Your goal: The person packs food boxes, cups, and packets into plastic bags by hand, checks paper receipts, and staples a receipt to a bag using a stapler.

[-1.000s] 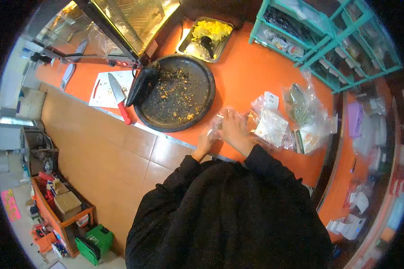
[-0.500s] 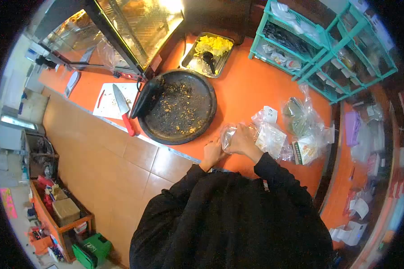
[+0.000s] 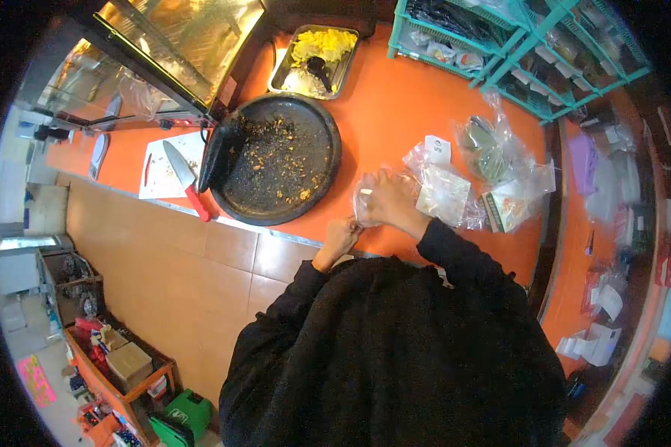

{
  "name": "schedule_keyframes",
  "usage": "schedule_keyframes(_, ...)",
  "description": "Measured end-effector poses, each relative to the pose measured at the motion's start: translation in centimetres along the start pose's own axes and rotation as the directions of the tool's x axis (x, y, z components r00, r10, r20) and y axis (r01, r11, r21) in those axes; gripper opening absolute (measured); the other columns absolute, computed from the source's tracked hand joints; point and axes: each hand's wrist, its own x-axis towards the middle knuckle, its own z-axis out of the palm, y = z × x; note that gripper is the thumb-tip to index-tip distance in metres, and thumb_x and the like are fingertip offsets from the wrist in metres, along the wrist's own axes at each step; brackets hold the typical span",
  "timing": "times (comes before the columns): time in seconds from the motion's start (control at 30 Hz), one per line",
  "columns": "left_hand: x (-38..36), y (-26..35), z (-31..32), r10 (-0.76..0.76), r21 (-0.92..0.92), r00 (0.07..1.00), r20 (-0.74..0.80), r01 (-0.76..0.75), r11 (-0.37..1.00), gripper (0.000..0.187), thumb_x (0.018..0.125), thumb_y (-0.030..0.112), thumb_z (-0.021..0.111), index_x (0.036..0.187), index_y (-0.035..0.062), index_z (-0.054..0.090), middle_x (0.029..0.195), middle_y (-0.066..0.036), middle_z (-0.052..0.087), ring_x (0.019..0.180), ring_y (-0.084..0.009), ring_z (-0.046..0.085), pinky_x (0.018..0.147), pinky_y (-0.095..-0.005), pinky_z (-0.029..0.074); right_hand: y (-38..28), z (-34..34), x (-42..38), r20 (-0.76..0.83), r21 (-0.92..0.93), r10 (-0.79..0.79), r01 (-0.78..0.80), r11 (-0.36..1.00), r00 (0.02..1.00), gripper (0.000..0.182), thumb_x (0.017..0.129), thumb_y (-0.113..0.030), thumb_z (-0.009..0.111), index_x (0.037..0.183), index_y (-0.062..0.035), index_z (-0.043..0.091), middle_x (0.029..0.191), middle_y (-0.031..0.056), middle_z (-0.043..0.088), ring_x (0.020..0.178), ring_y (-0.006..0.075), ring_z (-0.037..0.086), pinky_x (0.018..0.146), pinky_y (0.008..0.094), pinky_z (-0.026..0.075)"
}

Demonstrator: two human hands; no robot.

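Note:
Near the front edge of the orange counter, my right hand [image 3: 389, 200] is closed on a clear plastic bag [image 3: 365, 192], with part of the plastic showing around its fingers. Close beside it, my left hand [image 3: 341, 237] has its fingers pinched together at the bag's near end; what exactly lies between them is too small to make out. To the right of my hands lies a white packet in clear plastic [image 3: 443, 192]. Beyond it, a larger clear bag [image 3: 492, 153] holds something green, and a printed box [image 3: 508, 208] sits at its near side.
Left of my hands stands a round dark stone mortar [image 3: 276, 212] with crumbs and a dark pestle [image 3: 218, 153]. A red-handled knife [image 3: 179, 164] lies on a white cutting board [image 3: 156, 186]. Behind are a metal tray [image 3: 335, 88] with yellow food, a lit glass cabinet [image 3: 179, 45] and teal shelves [image 3: 492, 67].
The view has shifted, so the counter items sit higher and slightly left. Both hands stay at the plastic bag, and the left has turned a little against its near end.

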Motion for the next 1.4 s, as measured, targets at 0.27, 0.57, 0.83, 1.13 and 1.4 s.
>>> schedule_keyframes(0.27, -0.2, 0.0, 0.6, -0.207, 0.170, 0.971, 0.117, 0.185, 0.968, 0.020, 0.073, 0.026, 0.056, 0.070, 0.0060, 0.059, 0.067, -0.013, 0.056, 0.062, -0.0306, 0.056, 0.052, -0.0391, 0.044, -1.4, -3.1, -0.8, -0.064, 0.023, 0.187, -0.186, 0.982, 0.980, 0.071, 0.050, -0.038, 0.069, 0.110, -0.0074, 0.046, 0.104, 0.0143, 0.045, 0.101, 0.0312, 0.042, 0.083, 0.0453, 0.035)
schedule_keyframes(0.57, 0.5, 5.3, -4.9, -0.265, 0.052, 0.964, 0.023, 0.264, 0.963, 0.064, 0.061, 0.039, 0.068, 0.107, 0.0023, 0.042, 0.097, -0.018, 0.046, 0.088, -0.0341, 0.049, 0.068, -0.0420, 0.042, 0.3, -1.3, -0.4, 0.030, -0.054, -0.027, 0.029, 0.998, 0.999, 0.062, 0.063, -0.035, 0.064, 0.114, -0.0065, 0.044, 0.119, 0.0148, 0.042, 0.112, 0.0299, 0.038, 0.093, 0.0430, 0.027)
schedule_keyframes(0.83, 5.6, 9.4, -7.7, -0.121, 0.497, 0.972, -0.202, 0.208, 0.842, 0.020, 0.071, 0.025, 0.061, 0.069, 0.0058, 0.055, 0.069, -0.004, 0.051, 0.072, -0.0255, 0.049, 0.063, -0.0404, 0.036, 5.0, -8.0, -2.5, -0.043, -0.278, -0.427, 0.400, 0.874, 0.903, 0.034, 0.066, -0.022, 0.061, 0.095, -0.0059, 0.054, 0.088, 0.0095, 0.054, 0.096, 0.0235, 0.048, 0.088, 0.0396, 0.032)
schedule_keyframes(1.13, 6.6, 10.0, -10.3, -0.234, -0.518, 0.972, -0.001, 0.200, 0.832, 0.028, 0.072, 0.020, 0.063, 0.090, 0.0030, 0.052, 0.078, -0.008, 0.052, 0.076, -0.0184, 0.050, 0.068, -0.0260, 0.040, 2.4, -12.9, -2.1, -0.114, -0.129, -0.419, 0.405, 0.905, 0.901, 0.013, 0.066, -0.006, 0.052, 0.079, -0.0069, 0.054, 0.081, 0.0070, 0.050, 0.079, 0.0209, 0.050, 0.077, 0.0327, 0.036)
schedule_keyframes(1.4, 8.8, 7.7, -8.3, -0.361, 0.485, 0.932, -0.043, 0.335, 0.808, 0.047, 0.064, 0.037, 0.067, 0.097, 0.0083, 0.050, 0.089, -0.009, 0.051, 0.084, -0.0257, 0.052, 0.068, -0.0389, 0.040, 2.6, -11.4, -2.4, -0.240, -0.041, -0.376, 0.378, 0.925, 0.895, 0.012, 0.065, -0.004, 0.051, 0.077, -0.0048, 0.054, 0.079, 0.0055, 0.051, 0.082, 0.0225, 0.050, 0.075, 0.0328, 0.038)
